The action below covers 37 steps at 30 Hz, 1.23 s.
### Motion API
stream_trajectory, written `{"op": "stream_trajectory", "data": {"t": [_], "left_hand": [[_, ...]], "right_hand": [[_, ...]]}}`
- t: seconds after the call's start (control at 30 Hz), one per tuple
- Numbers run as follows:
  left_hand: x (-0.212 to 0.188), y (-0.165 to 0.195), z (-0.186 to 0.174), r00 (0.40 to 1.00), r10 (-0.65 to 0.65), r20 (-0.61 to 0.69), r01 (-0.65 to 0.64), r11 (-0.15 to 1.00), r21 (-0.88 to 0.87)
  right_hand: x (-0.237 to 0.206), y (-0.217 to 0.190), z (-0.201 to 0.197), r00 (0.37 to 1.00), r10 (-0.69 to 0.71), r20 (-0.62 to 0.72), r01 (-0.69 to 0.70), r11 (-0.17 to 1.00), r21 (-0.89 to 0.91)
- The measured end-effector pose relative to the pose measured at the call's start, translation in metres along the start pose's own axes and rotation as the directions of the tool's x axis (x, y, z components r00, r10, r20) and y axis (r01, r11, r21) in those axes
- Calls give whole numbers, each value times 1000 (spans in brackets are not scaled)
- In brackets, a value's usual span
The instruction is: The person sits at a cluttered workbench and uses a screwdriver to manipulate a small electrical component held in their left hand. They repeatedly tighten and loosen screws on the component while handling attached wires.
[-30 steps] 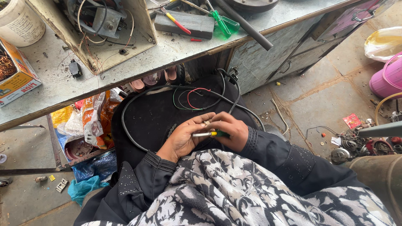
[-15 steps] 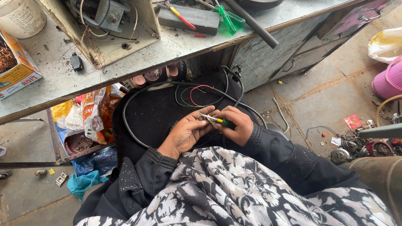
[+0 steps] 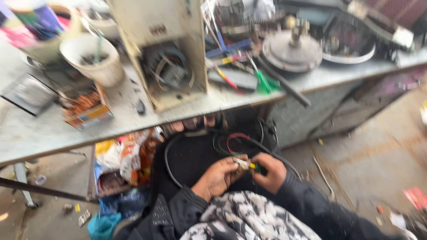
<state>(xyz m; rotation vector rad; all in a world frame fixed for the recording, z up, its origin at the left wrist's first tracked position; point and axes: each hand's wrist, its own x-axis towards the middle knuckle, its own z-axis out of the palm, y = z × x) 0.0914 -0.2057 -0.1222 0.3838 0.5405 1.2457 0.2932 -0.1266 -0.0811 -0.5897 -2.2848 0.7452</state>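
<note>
The view is blurred by motion. My left hand [image 3: 219,178] and my right hand [image 3: 269,171] meet over my lap, under the bench edge. Between them they pinch a small tool with a metal tip and a yellow-green handle [image 3: 245,163]; the right hand wraps the handle, the left fingers close on the tip end. Black cable [image 3: 171,155] loops around my dark lap, with red and green wires [image 3: 231,138] coiled just beyond the hands.
A grey workbench [image 3: 40,133] spans the view. On it stand a cream metal housing with a motor inside [image 3: 167,66], a white tub [image 3: 95,58], an orange box [image 3: 86,109], a round metal part [image 3: 291,49] and green-handled tools [image 3: 262,80]. Bags lie below [image 3: 126,160].
The camera has tilted up, so more of the bench top shows and the hands sit lower in view. Both hands keep their hold on the small tool.
</note>
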Motion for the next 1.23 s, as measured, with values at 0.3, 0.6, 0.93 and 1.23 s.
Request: {"op": "stream_trajectory", "data": {"t": [0.3,0.6,0.93,1.23], "left_hand": [[-37,18,45,994,-15,-110,10,999,-51],[-43,29,69,973,24,-231,-26,1000,-8],[-14,29,42,978,129,-162,-137,990,-40],[13,6,-25,977,84,-195,-77,996,44]], "right_hand": [[29,-33,-14,985,-128,112,134,990,-46],[71,-15,-29,997,71,-16,-72,967,-246],[37,29,-49,965,10,261,-8,1000,-7],[26,54,-32,911,-51,410,69,997,-30]]}}
